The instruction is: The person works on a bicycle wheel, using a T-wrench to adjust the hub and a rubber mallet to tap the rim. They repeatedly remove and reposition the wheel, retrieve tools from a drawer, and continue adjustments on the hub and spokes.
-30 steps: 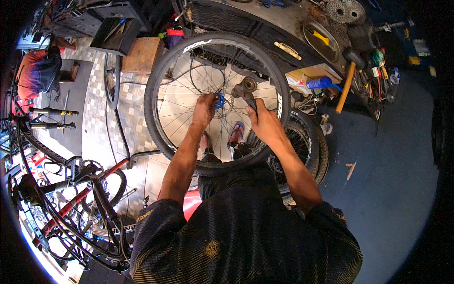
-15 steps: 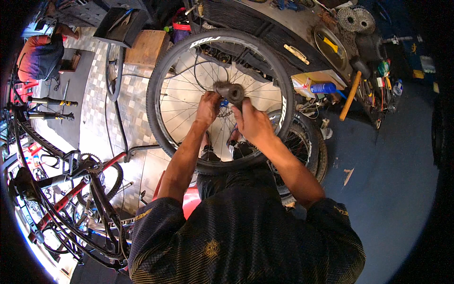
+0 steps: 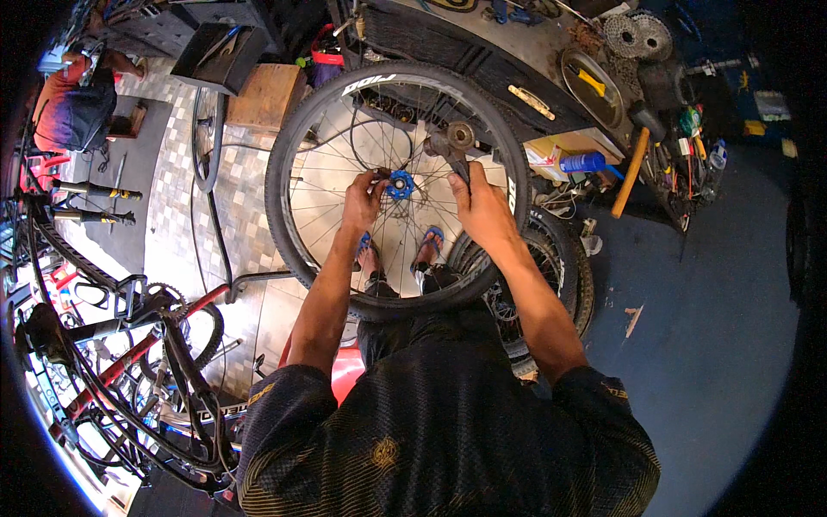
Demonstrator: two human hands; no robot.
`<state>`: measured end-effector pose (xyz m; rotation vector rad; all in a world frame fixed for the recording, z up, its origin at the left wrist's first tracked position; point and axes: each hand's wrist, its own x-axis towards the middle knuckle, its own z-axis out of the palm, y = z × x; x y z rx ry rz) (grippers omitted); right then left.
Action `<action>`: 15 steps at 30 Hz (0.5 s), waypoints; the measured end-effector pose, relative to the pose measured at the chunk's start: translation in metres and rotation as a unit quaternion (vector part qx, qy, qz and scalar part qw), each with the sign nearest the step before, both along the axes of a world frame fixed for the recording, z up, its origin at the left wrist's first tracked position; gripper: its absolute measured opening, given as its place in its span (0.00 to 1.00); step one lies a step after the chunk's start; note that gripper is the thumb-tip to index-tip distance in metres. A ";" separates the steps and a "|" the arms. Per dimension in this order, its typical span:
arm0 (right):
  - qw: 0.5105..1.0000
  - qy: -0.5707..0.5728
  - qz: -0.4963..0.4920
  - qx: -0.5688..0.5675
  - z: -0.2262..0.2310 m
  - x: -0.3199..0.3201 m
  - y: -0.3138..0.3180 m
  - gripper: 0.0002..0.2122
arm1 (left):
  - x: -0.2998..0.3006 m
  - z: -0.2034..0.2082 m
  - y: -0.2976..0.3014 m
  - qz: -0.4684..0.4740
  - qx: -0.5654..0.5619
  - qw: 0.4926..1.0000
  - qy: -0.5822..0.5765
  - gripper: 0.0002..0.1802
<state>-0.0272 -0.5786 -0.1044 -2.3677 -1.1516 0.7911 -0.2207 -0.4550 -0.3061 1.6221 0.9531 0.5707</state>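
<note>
A bicycle wheel with a black tyre lies across my lap, its blue hub facing up. Beside the hub, my left hand is closed in a pinch on a small dark piece whose kind I cannot make out. My right hand grips the handle of a hammer. The hammer's worn metal head is above the spokes, to the right of the hub and apart from it.
Ahead stands a black workbench with a metal tray and a cassette. A wooden-handled mallet lies at its right end. Other wheels lean by my right leg. Bicycle frames crowd the left; another person is far left.
The hammer has moved up and right, away from the hub, uncovering its blue body. My left hand has shifted slightly left and down.
</note>
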 end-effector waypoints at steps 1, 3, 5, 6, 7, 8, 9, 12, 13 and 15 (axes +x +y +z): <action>1.000 0.006 -0.009 -0.008 0.000 0.002 -0.002 0.17 | 0.000 -0.001 0.001 -0.007 0.004 1.000 0.011 0.10; 1.000 0.005 -0.003 0.003 0.000 0.003 -0.006 0.17 | 0.001 0.000 0.000 -0.028 0.051 0.998 0.011 0.11; 1.000 -0.003 0.000 0.009 0.001 0.001 -0.009 0.18 | 0.003 0.003 -0.001 -0.042 0.094 0.995 0.013 0.12; 1.000 -0.004 0.001 0.005 0.001 0.001 -0.010 0.18 | 0.005 0.005 -0.001 -0.053 0.103 0.993 0.034 0.12; 1.000 -0.004 0.003 0.000 0.002 0.000 -0.011 0.18 | 0.006 0.007 -0.001 -0.063 0.112 0.990 0.056 0.13; 1.000 -0.006 0.002 -0.007 0.002 -0.001 -0.011 0.18 | 0.006 0.009 -0.001 -0.072 0.126 0.987 0.073 0.14; 1.000 -0.001 0.009 -0.009 0.003 -0.002 -0.012 0.17 | 0.007 0.010 -0.001 -0.083 0.133 0.985 0.073 0.14; 1.000 0.007 0.022 -0.015 0.003 -0.003 -0.014 0.16 | 0.007 0.011 0.001 -0.110 0.175 0.977 0.058 0.15; 1.000 0.011 0.025 -0.013 0.004 -0.004 -0.014 0.15 | 0.006 0.011 0.001 -0.120 0.191 0.973 0.051 0.14; 1.000 0.010 0.029 -0.008 0.008 -0.006 -0.013 0.15 | 0.005 0.011 0.001 -0.139 0.226 0.963 0.051 0.13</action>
